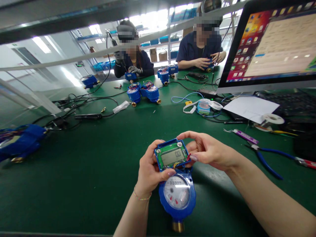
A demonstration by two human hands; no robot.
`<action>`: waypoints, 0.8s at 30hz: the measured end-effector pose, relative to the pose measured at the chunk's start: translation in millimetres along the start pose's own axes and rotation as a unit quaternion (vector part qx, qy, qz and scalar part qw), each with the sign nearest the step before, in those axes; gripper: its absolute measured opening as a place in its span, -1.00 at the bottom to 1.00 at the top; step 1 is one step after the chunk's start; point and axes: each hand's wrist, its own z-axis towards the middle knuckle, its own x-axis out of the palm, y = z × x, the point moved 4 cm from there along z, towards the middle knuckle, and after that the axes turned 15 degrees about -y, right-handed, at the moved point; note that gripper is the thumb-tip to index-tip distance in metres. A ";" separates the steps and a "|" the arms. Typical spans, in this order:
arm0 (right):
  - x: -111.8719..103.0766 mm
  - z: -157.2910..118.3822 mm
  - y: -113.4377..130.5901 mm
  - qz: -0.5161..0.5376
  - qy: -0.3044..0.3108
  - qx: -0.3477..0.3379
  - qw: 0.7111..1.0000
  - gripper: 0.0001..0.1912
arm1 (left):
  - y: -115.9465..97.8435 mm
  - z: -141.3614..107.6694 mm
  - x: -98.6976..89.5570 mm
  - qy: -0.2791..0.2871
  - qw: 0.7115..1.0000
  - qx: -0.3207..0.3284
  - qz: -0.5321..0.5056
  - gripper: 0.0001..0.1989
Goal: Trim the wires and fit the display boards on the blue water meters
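Note:
A blue water meter [177, 194] with a round dial and a brass end lies before me on the green table. At its far end is an open blue housing with a green circuit board [161, 158] and a small lit-free display [172, 158] reading about 0.0. My left hand [151, 164] grips the housing's left side, thumb across its near edge. My right hand [204, 149] is closed at the housing's right edge, thumb and finger by thin red wires [189, 157]. Whether it pinches the wires or the edge is partly hidden.
Cutting pliers [265, 158], a purple strip [245, 136] and a solder spool [273, 119] lie right, below a monitor [269, 46]. More blue meters [150, 92] stand behind; another [23, 141] is at left. Cables [74, 102] cross the table. Two co-workers sit opposite.

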 end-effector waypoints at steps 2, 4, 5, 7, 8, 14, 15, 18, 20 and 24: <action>-0.1 0.0 -0.1 0.004 0.001 0.008 1.000 -0.40 | 0.2 -0.5 -0.1 -0.003 1.000 0.001 0.004 -0.35; -0.7 -0.3 -0.2 0.010 0.004 0.016 1.000 -0.41 | -0.1 -0.9 0.4 -0.005 1.000 0.005 0.007 -0.36; -1.1 -0.6 -0.3 0.011 0.003 0.021 1.000 -0.41 | -0.4 -1.0 0.9 -0.005 1.000 0.007 0.009 -0.36; -2.2 -1.1 -0.4 0.011 -0.003 0.031 0.999 -0.41 | -1.1 -1.2 1.7 -0.005 1.000 0.011 0.015 -0.37; -2.6 -1.5 -0.3 0.009 -0.007 0.036 0.999 -0.42 | -1.6 -1.3 2.1 -0.005 1.000 0.015 0.019 -0.38; 0.1 -3.3 3.4 0.003 -0.023 0.045 0.999 -0.59 | -1.8 -2.6 4.1 0.009 0.999 0.034 0.023 -0.40; 0.9 -3.5 4.3 -0.002 -0.027 0.045 0.999 -0.60 | -1.2 -2.9 4.1 0.010 0.999 0.035 0.026 -0.40; 2.0 -4.5 6.8 -0.019 -0.050 0.044 0.998 -0.62 | 0.4 -3.8 4.0 0.011 0.998 0.040 0.040 -0.39; 2.7 -5.5 7.9 -0.034 -0.060 0.044 0.997 -0.63 | 0.8 -4.3 3.9 0.011 0.998 0.044 0.047 -0.39; 4.4 -7.3 9.6 -0.053 -0.069 0.045 0.995 -0.65 | -0.5 -4.6 4.6 0.013 0.996 0.064 0.063 -0.39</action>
